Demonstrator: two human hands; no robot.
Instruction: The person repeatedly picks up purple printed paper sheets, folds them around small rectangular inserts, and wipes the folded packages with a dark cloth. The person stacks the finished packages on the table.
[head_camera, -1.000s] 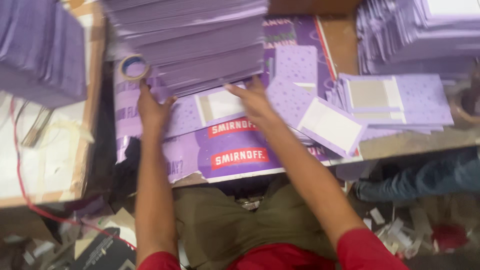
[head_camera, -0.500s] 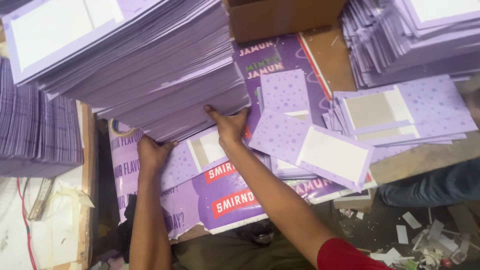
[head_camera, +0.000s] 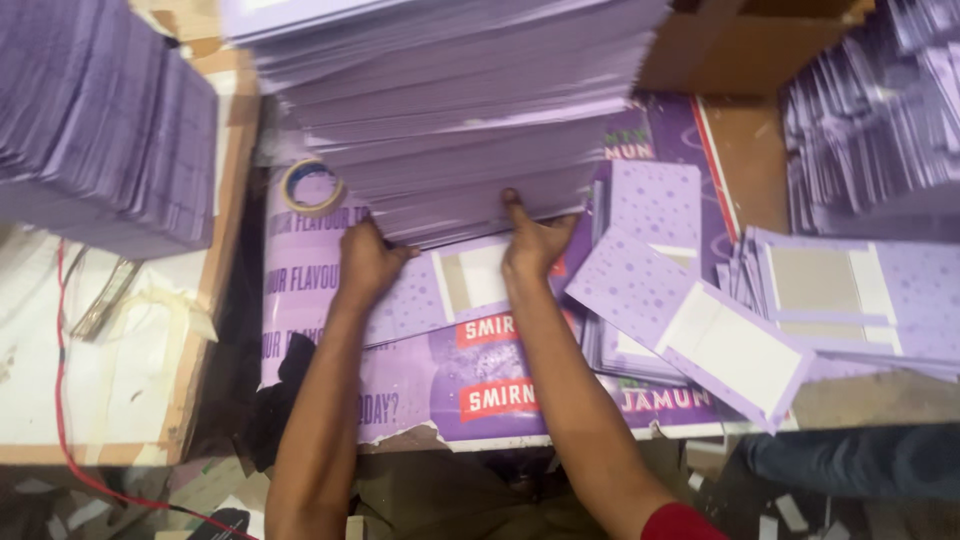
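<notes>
Tall stack of thin lilac card sheets is gripped at its lower edge. Left hand and right hand fingers are clamped on it. Stack top is cut off by the frame.

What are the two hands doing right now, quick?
Left hand: closed on the bottom edge of the tall purple card stack.
Right hand: also gripping that stack, thumb up against its edge.

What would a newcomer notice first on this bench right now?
The tall stack of lilac card sheets at top centre, with the left hand and right hand gripping its lower front edge. Loose lilac cards fan out to the right; a tape roll lies left.
</notes>
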